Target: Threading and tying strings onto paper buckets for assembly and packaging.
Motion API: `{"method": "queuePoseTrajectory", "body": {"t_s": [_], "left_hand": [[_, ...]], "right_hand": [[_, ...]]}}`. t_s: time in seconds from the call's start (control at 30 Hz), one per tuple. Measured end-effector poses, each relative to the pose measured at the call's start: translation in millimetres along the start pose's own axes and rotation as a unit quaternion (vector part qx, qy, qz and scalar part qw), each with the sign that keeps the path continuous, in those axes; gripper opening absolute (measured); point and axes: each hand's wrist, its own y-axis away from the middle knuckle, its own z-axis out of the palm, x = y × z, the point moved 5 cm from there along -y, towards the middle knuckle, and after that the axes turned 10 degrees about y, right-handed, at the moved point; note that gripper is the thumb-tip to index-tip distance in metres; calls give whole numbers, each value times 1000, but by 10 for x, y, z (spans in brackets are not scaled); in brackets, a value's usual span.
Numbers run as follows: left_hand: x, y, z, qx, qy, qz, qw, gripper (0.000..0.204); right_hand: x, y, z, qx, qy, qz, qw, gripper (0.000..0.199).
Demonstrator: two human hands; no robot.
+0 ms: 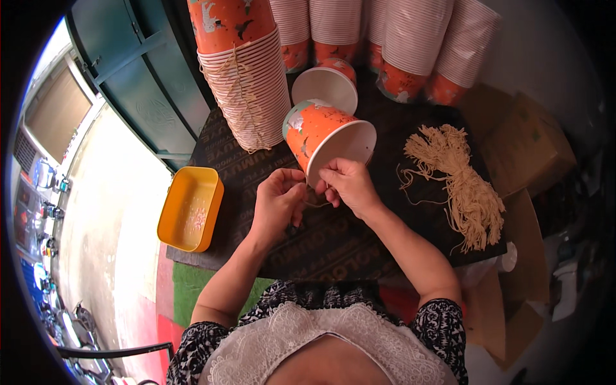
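Observation:
An orange printed paper bucket lies tilted on its side, its white mouth facing me. At the near edge of its rim, my left hand pinches a thin beige string with its fingertips. My right hand is also closed, in front of the bucket's mouth, thumb and finger together by the rim; the string runs between both hands. Part of the string is hidden by my fingers. Behind lies another bucket, its mouth toward me.
A tall stack of orange buckets with strings along its side stands left. Bagged bucket stacks line the back. A bundle of beige strings lies right, a yellow tub left, on a dark table. Cardboard boxes stand right.

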Motion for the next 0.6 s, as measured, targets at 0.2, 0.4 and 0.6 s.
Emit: {"method": "queuePoseTrajectory", "body": {"t_s": [0.2, 0.4, 0.6], "left_hand": [[-156, 86, -75, -5, 9, -20, 1000, 9], [-282, 173, -63, -15, 14, -43, 999, 4], [-454, 229, -144, -25, -46, 13, 999, 1]], "right_hand": [[17, 79, 81, -34, 17, 15, 999, 18], [89, 114, 138, -43, 7, 13, 999, 17], [165, 140, 212, -87, -7, 9, 996, 12]]}}
